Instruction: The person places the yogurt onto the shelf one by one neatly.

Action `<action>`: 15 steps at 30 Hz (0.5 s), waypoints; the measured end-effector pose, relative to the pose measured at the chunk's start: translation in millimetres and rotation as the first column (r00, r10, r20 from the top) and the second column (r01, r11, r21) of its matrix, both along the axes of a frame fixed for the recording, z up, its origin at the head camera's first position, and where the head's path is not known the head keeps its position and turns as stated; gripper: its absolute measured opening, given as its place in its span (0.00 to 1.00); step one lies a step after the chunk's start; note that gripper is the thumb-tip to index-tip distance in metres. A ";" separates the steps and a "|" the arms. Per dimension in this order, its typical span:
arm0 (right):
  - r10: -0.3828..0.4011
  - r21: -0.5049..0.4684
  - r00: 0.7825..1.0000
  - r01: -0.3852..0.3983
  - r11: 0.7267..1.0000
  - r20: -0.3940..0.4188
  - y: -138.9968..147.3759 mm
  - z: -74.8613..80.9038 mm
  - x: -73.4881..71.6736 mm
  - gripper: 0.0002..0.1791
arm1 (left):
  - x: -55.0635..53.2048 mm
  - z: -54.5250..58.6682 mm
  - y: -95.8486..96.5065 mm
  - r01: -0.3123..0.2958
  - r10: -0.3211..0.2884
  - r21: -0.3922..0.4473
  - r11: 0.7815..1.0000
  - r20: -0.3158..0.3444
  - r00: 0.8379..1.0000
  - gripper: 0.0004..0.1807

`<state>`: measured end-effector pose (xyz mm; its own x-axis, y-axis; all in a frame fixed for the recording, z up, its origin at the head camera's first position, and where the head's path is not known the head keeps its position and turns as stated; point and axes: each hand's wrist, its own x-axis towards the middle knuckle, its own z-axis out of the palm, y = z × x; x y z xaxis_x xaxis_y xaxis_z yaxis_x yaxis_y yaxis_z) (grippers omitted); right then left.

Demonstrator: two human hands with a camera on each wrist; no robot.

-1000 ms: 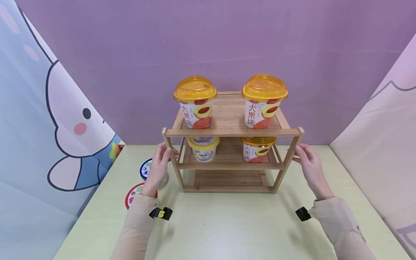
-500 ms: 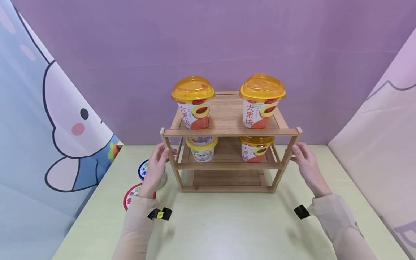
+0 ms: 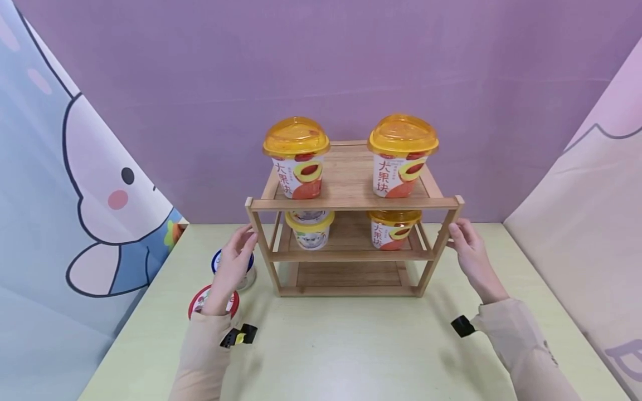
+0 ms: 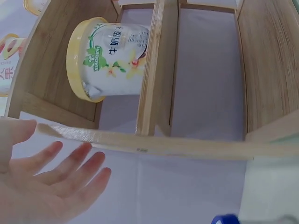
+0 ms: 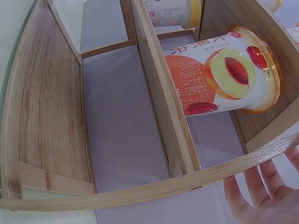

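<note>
A three-tier wooden rack [image 3: 321, 255] stands on the table. Two fruit yogurt cups, a left one [image 3: 297, 159] and a right one [image 3: 401, 159], sit on its top tier under domed orange lids. The middle tier bears yellow-lidded white cups [image 3: 312, 234] at left, apparently stacked, and another fruit cup [image 3: 391, 231] at right. My left hand [image 3: 233, 264] is just outside the left post, its fingers loosely bent and holding nothing in the left wrist view. My right hand [image 3: 471, 256] holds the right post, fingertips partly hidden behind it in the right wrist view.
A blue-lidded jar [image 3: 246, 275] and a red-lidded one [image 3: 232, 303] stand left of the rack, partly behind my left hand and forearm. A purple cloth [image 3: 321, 67] hangs behind the rack, and printed cloths flank the table [image 3: 341, 345].
My left hand has let go of the left post and drawn back slightly left. My right hand stays at its post. The whole scene shifts slightly left as the head view turns.
</note>
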<state>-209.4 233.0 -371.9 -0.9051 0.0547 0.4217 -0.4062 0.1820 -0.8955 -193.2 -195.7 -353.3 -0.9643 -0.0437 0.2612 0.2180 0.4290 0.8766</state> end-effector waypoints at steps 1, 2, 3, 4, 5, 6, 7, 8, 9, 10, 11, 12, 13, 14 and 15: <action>-0.001 -0.001 1.000 0.001 1.000 -0.003 -0.1 -0.3 -0.3 0.07 | 1.6 0.7 -1.5 -0.007 0.007 -0.028 1.000 -0.003 1.000 0.24; -0.001 -0.003 1.000 0.001 1.000 -0.006 -0.2 -0.4 -0.3 0.07 | 2.9 1.0 -3.4 -0.007 0.007 -0.050 0.999 -0.011 1.000 0.23; -0.003 -0.003 1.000 0.002 1.000 -0.007 -0.4 -0.4 -0.5 0.07 | 4.4 1.1 -5.5 -0.009 0.008 -0.070 0.998 -0.020 1.000 0.23; -0.002 -0.004 1.000 0.002 1.000 -0.008 -0.6 -0.2 -0.4 0.07 | 6.0 1.0 -7.8 -0.009 0.007 -0.088 0.996 -0.030 1.000 0.22; -0.004 -0.002 1.000 0.004 1.000 -0.008 -0.6 0.0 -0.3 0.07 | 7.5 0.7 -9.9 -0.006 0.002 -0.104 0.995 -0.039 0.999 0.21; -0.004 -0.001 1.000 0.004 1.000 -0.007 -0.6 0.2 -0.1 0.07 | 8.8 -0.2 -12.7 -0.006 0.000 -0.125 0.992 -0.047 0.999 0.21; -0.005 0.000 1.000 0.005 1.000 -0.006 -0.6 0.5 0.1 0.07 | 10.3 -1.3 -15.5 -0.006 -0.001 -0.147 0.989 -0.050 0.999 0.21; -0.005 0.003 1.000 0.005 1.000 -0.006 -0.5 0.7 0.2 0.06 | 11.9 -2.3 -18.2 -0.005 -0.004 -0.169 0.986 -0.053 0.999 0.21; -0.006 0.006 1.000 0.006 1.000 -0.005 -0.3 0.8 0.3 0.06 | 13.5 -3.5 -20.9 -0.007 -0.004 -0.194 0.981 -0.052 0.999 0.21; -0.006 0.008 1.000 0.006 1.000 -0.005 -0.4 0.7 0.2 0.06 | 15.4 -4.2 -23.6 -0.008 -0.003 -0.219 0.976 -0.050 0.999 0.21; -0.008 0.011 1.000 0.008 1.000 -0.005 -0.5 0.6 0.1 0.06 | 17.4 -5.1 -26.5 -0.011 0.000 -0.247 0.969 -0.045 0.999 0.22; -0.010 0.014 1.000 0.010 1.000 -0.006 -0.5 0.4 -0.1 0.07 | 19.3 -6.1 -29.6 -0.015 0.004 -0.273 0.962 -0.040 0.999 0.22; -0.012 0.015 1.000 0.012 1.000 -0.006 -0.5 0.2 -0.2 0.07 | 21.3 -6.7 -32.2 -0.018 0.007 -0.294 0.956 -0.036 0.999 0.22; -0.012 0.016 1.000 0.012 1.000 -0.006 -0.5 0.0 -0.4 0.07 | 23.2 -7.3 -35.0 -0.020 0.011 -0.317 0.948 -0.031 0.999 0.23; -0.012 0.016 1.000 0.012 1.000 -0.007 -0.5 -0.3 -0.5 0.07 | 25.0 -8.0 -37.9 -0.022 0.014 -0.341 0.940 -0.025 1.000 0.23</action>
<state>-209.9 232.5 -372.2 -0.9016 0.0584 0.4286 -0.4100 0.2010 -0.8897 -168.1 -233.6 -361.2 -0.9581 0.0340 0.2844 0.2246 0.7054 0.6722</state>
